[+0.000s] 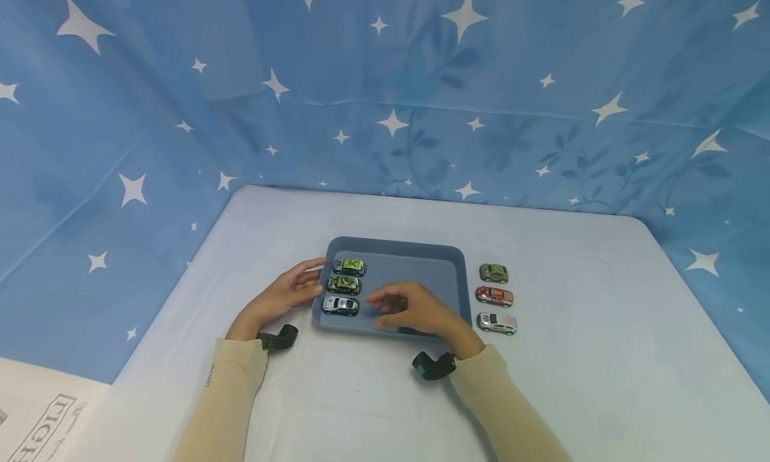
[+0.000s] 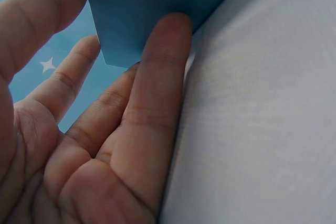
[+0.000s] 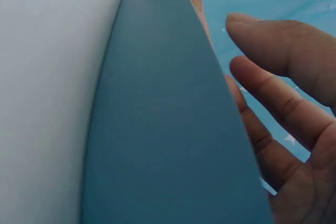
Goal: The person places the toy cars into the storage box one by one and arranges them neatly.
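A grey-blue tray [image 1: 415, 268] lies on the table. Along its left side stand a yellow-green toy car [image 1: 349, 267], a camouflage toy car [image 1: 343, 285] and a white-and-green toy car [image 1: 340, 306], one behind another. My left hand [image 1: 287, 293] is at the tray's left edge; in the left wrist view its extended fingers [image 2: 157, 77] rest against the tray's outer wall. Over the front middle of the tray hovers my right hand [image 1: 415, 307], just right of the white-and-green car. Its fingers are loosely bent, and the right wrist view shows a gap between thumb and fingers with nothing in it.
Right of the tray, on the white tabletop [image 1: 577, 355], sit a green toy car [image 1: 494, 273], a red toy car [image 1: 494, 296] and a silver-white toy car [image 1: 496, 323]. A blue star-patterned curtain [image 1: 337, 67] hangs behind. Printed paper [image 1: 45, 415] shows at lower left.
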`<move>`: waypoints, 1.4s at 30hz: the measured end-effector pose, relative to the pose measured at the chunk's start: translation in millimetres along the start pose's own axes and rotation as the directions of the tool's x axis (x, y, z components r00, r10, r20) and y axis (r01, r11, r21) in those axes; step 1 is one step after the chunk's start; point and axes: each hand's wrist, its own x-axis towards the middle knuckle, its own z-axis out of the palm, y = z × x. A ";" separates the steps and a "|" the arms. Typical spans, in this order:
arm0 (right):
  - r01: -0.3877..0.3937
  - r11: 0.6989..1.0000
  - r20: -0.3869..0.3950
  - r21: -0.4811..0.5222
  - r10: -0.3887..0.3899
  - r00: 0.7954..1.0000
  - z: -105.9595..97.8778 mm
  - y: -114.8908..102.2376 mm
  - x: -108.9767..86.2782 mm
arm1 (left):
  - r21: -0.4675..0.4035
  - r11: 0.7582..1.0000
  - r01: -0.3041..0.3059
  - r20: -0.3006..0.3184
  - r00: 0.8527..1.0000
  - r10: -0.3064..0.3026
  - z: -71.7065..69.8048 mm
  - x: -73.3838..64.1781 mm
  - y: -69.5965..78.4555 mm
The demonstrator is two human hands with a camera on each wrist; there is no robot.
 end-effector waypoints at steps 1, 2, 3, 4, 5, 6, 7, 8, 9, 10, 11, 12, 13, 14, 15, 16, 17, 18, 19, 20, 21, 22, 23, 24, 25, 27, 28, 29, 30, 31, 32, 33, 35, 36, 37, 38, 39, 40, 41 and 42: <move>-0.003 1.000 -0.003 0.011 0.003 1.000 -1.0 0.1 -1.4 | -0.002 1.000 -0.002 0.002 1.000 0.002 -0.4 -0.3 0.1; -0.005 1.000 -0.006 0.021 0.005 1.000 -2.0 0.5 -3.0 | -0.001 1.000 -0.001 0.003 1.000 0.001 -0.7 -0.5 0.1; -0.008 1.000 -0.010 0.028 0.008 1.000 -3.1 1.8 -4.7 | -0.002 1.000 -0.002 0.003 1.000 0.002 -0.9 -0.6 0.1; -0.007 0.999 -0.014 0.034 0.007 1.000 -4.2 3.2 -6.4 | 0.000 1.000 -0.003 0.004 1.000 0.003 -1.1 -0.7 -0.3; -0.010 0.999 -0.019 0.039 0.010 1.000 -5.5 4.3 -8.2 | 0.000 1.000 -0.005 0.006 1.000 0.005 -1.3 -0.5 -0.7; -0.011 0.999 -0.025 0.040 0.012 1.000 -6.7 4.8 -10.0 | -0.001 1.000 -0.005 0.007 1.000 0.005 -1.4 -0.3 -1.0; -0.008 0.999 -0.030 0.045 0.010 1.000 -7.9 4.9 -11.7 | -0.002 1.000 -0.005 0.007 1.000 0.005 -1.3 -0.2 -1.2; -0.003 0.999 -0.035 0.047 0.004 0.999 -9.1 5.5 -13.3 | -0.003 1.000 -0.005 0.008 1.000 0.005 -1.4 0.1 -1.5; 0.004 0.999 -0.040 0.046 -0.002 0.999 -10.2 6.7 -14.9 | -0.003 1.000 -0.005 0.008 1.000 0.005 -1.3 0.3 -1.8; 0.010 0.999 -0.045 0.045 -0.008 0.999 -11.4 6.8 -16.4 | -0.001 1.000 -0.004 0.007 1.000 0.004 -1.2 0.4 -2.0; 0.013 0.999 -0.049 0.045 -0.011 0.999 -12.7 6.2 -18.0 | -0.004 1.000 -0.002 0.006 1.000 0.002 -1.1 0.3 -1.9; 0.019 0.999 -0.052 0.045 -0.017 0.999 -13.8 6.4 -19.3 | -0.006 1.000 0.000 0.004 1.000 0.000 -1.1 0.2 -1.8; 0.025 0.999 -0.053 0.044 -0.022 0.998 -14.9 7.4 -20.7 | -0.009 1.000 0.000 0.004 1.000 0.000 -0.8 0.1 -1.7; 0.026 0.999 -0.055 0.043 -0.023 0.998 -16.3 7.3 -22.4 | -0.011 1.000 0.001 0.003 1.000 -0.001 -0.6 -0.1 -1.6; 0.024 0.999 -0.056 0.043 -0.021 0.998 -17.6 7.3 -23.9 | -0.009 1.000 0.000 0.003 1.000 0.000 -0.4 -0.2 -1.9; 0.019 0.999 -0.057 0.046 -0.017 0.998 -19.1 6.6 -25.3 | -0.008 1.000 0.000 0.003 1.000 0.000 -0.2 -0.3 -2.1; 0.017 0.999 -0.058 0.050 -0.014 0.998 -20.6 6.7 -26.6 | -0.007 1.000 0.000 0.002 1.000 0.000 -0.1 -0.6 -2.2; 0.016 0.999 -0.059 0.052 -0.013 0.998 -22.1 7.2 -27.6 | -0.004 1.000 -0.002 0.002 1.000 0.002 -0.1 -0.9 -2.2; 0.012 0.998 -0.060 0.054 -0.009 0.998 -23.8 7.3 -28.7 | 0.000 1.000 -0.002 0.001 1.000 0.002 -0.1 -1.3 -2.2; 0.005 0.998 -0.062 0.056 -0.002 0.998 -25.7 6.6 -29.8 | 0.006 1.000 -0.003 0.000 1.000 0.003 -0.2 -1.5 -2.3; 0.002 0.998 -0.063 0.059 0.001 0.998 -27.5 7.1 -30.6 | 0.011 1.000 -0.004 -0.001 1.000 0.004 -0.3 -1.6 -2.4; -0.001 0.998 -0.065 0.062 0.005 0.998 -29.3 7.6 -31.5 | 0.013 1.000 -0.005 -0.001 1.000 0.005 -0.5 -1.8 -2.2; -0.004 0.998 -0.067 0.060 0.008 0.998 -31.0 8.1 -32.4 | 0.016 1.000 -0.007 -0.001 1.000 0.007 -0.7 -1.8 -2.2; -0.007 0.998 -0.070 0.055 0.010 0.998 -32.7 8.7 -33.3 | 0.020 1.000 -0.007 -0.001 1.000 0.007 -0.9 -1.7 -2.4; -0.013 0.999 -0.073 0.050 0.017 0.997 -34.3 8.8 -34.5 | 0.023 1.000 -0.008 0.000 1.000 0.008 -1.1 -1.5 -2.5; -0.023 0.999 -0.079 0.040 0.026 0.997 -37.0 9.6 -36.8 | 0.030 1.000 -0.010 0.001 1.000 0.010 -1.2 -1.0 -3.1; -0.028 0.999 -0.083 0.035 0.031 0.996 -38.1 9.9 -37.9 | 0.032 0.999 -0.010 0.001 1.000 0.010 -1.3 -1.0 -3.3; -0.031 0.999 -0.086 0.031 0.033 0.996 -39.2 9.8 -39.0 | 0.034 0.999 -0.010 0.001 1.000 0.010 -1.4 -1.0 -3.5; -0.036 0.999 -0.087 0.032 0.038 0.995 -40.4 9.5 -40.3 | 0.032 0.999 -0.010 0.000 1.000 0.010 -1.4 -1.1 -3.4; -0.038 0.999 -0.089 0.034 0.041 0.995 -41.6 9.0 -41.6 | 0.030 1.000 -0.011 0.001 1.000 0.011 -1.3 -1.1 -3.6; -0.039 0.999 -0.089 0.038 0.042 0.995 -43.0 8.8 -42.5 | 0.028 1.000 -0.012 0.002 1.000 0.012 -1.3 -1.0 -3.9; -0.039 0.998 -0.089 0.041 0.043 0.995 -44.6 8.6 -43.6 | 0.026 1.000 -0.014 0.002 1.000 0.014 -1.3 -1.1 -4.0; -0.037 0.998 -0.088 0.044 0.041 0.995 -48.2 8.1 -46.0 | 0.018 1.000 -0.016 0.005 1.000 0.016 -1.3 -1.0 -4.6; -0.034 0.998 -0.089 0.044 0.038 0.995 -50.1 8.6 -47.1 | 0.018 1.000 -0.018 0.006 1.000 0.017 -1.3 -1.0 -4.8; -0.028 0.999 -0.090 0.040 0.032 0.995 -52.2 9.0 -48.1 | 0.016 1.000 -0.019 0.007 1.000 0.019 -1.2 -0.8 -5.2; -0.022 0.999 -0.091 0.037 0.026 0.996 -54.2 9.6 -49.3 | 0.018 1.000 -0.021 0.006 1.000 0.021 -1.1 -0.7 -5.2; -0.019 0.999 -0.094 0.030 0.021 0.995 -56.2 10.4 -50.6 | 0.019 1.000 -0.022 0.006 1.000 0.022 -1.1 -0.7 -5.2; -0.010 1.000 -0.097 0.024 0.012 0.995 -58.2 10.9 -51.9 | 0.020 1.000 -0.024 0.007 1.000 0.024 -0.9 -0.5 -5.2; -0.003 1.000 -0.103 0.019 0.005 0.995 -60.1 11.4 -53.0 | 0.021 0.999 -0.026 0.006 1.000 0.025 -0.9 -0.5 -5.1; 0.003 1.000 -0.109 0.014 -0.001 0.994 -61.9 11.8 -54.2 | 0.023 0.999 -0.026 0.006 1.000 0.026 -0.9 -0.5 -4.9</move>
